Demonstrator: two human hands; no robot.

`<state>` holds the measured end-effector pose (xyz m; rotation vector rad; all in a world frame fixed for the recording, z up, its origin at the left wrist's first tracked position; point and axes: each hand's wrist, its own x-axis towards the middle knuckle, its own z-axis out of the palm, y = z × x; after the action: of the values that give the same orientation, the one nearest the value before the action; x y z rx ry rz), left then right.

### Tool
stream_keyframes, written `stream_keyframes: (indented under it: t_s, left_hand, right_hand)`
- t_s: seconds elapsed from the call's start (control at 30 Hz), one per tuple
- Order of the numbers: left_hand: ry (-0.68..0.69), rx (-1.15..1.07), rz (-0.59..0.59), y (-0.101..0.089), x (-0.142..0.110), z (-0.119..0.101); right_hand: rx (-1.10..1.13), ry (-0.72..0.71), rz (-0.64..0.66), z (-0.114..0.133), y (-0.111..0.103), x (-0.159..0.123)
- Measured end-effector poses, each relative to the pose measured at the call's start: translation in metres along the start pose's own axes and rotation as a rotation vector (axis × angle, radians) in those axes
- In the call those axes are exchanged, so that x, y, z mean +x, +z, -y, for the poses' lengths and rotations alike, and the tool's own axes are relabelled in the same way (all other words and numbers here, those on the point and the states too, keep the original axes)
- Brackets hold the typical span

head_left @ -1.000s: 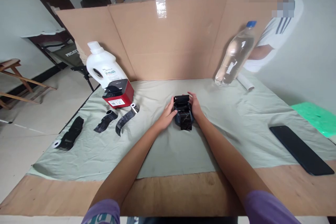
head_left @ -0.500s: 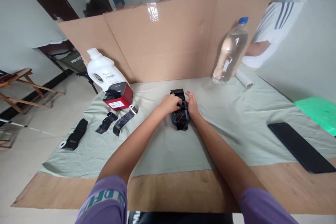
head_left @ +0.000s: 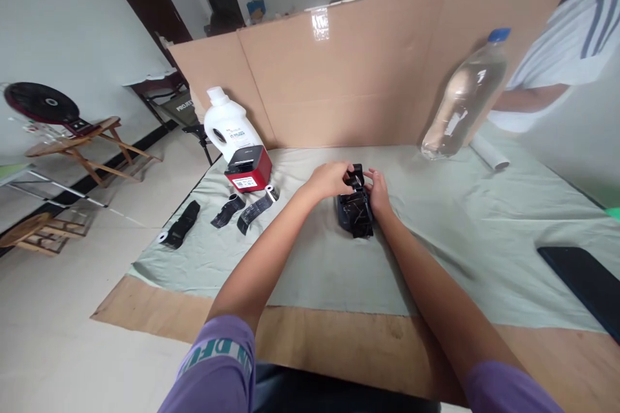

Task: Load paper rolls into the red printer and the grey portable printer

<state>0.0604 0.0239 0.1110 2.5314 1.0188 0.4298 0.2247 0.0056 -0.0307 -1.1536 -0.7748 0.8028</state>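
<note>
A wooden table [head_left: 339,339] runs across the bottom of the view, with 1 big cardboard sheet [head_left: 339,77] upright along its far side. Wrinkled pale green cloth [head_left: 300,258] covers most of the table, leaving a bare wooden strip at the near edge. At the upper right, partly behind the cardboard, is a person in a white striped sleeve [head_left: 566,45].

On the cloth, far right, 1 clear bottle [head_left: 460,103] with a blue cap stands in front of the cardboard. Far left, 1 white jug [head_left: 235,132] stands just behind a red and black box [head_left: 260,171]. A dark phone [head_left: 581,281] lies at the right, cut off by the view's edge.

The small black device [head_left: 345,214] sits on the cloth near the middle, between the 2 hands, its top part raised at the far end and a shiny black strip [head_left: 362,218] over its near end. The left hand [head_left: 333,179] reaches over the far part, fingers bent onto it; whether they pinch anything I cannot tell. The right hand [head_left: 379,193] is unclenched, fingers loosely apart at the device's right side.

Smaller still, 1 white tube [head_left: 490,153] lies beside the bottle, and 3 partly unrolled black rolls [head_left: 181,226] lie near the box.
</note>
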Motion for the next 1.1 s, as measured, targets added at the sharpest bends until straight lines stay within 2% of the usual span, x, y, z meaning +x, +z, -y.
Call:
stream_keyframes:
  t_s: [0.07,0.13,0.23,0.3,0.4,0.43,0.53,0.63,0.77,0.87,0.97,1.03,1.1]
  left_hand:
    - [-0.027,-0.235,-0.127,-0.014,-0.026,0.015]
    - [-0.091,-0.495,-0.266,-0.029,-0.064,0.036]
    - [-0.285,-0.846,-0.479,-0.052,-0.138,0.078]
    - [-0.389,-1.048,-0.676,-0.065,-0.190,0.109]
    - [-0.590,-1.145,-0.956,-0.078,-0.257,0.151]
    - [-0.665,-1.136,-1.012,-0.080,-0.275,0.163]
    - [-0.814,-1.110,-1.050,-0.083,-0.314,0.187]
    - [-0.835,-1.089,-1.040,-0.083,-0.328,0.199]
    - [-0.754,-0.955,-1.020,-0.086,-0.317,0.207]
    - [-0.699,-0.709,-1.073,-0.090,-0.299,0.218]
    - [-0.638,-0.427,-1.210,-0.090,-0.284,0.234]
    - [-0.639,-0.259,-1.266,-0.083,-0.276,0.245]
    - [-0.665,-0.150,-1.237,-0.069,-0.267,0.255]
  right_hand:
    - [-0.022,-0.016,0.018,-0.001,0.000,0.000]
    - [-0.020,-0.018,0.004,0.000,0.000,-0.001]
    - [-0.004,-0.020,-0.026,0.001,0.001,-0.001]
    - [-0.009,-0.030,-0.034,0.001,0.001,-0.001]
    - [-0.021,-0.039,-0.033,0.000,0.001,0.001]
    - [-0.025,-0.039,-0.039,0.000,0.001,0.001]
    - [-0.041,-0.052,-0.056,-0.001,0.001,0.002]
    - [-0.055,-0.070,-0.053,0.001,0.001,0.000]
    - [-0.050,-0.058,-0.044,0.005,0.002,-0.003]
    - [-0.049,-0.045,-0.055,0.008,0.004,-0.003]
    - [-0.069,-0.024,-0.049,0.011,0.005,-0.003]
    - [-0.077,-0.014,-0.041,0.012,0.005,-0.003]
    - [-0.072,-0.017,-0.034,0.012,0.006,-0.003]
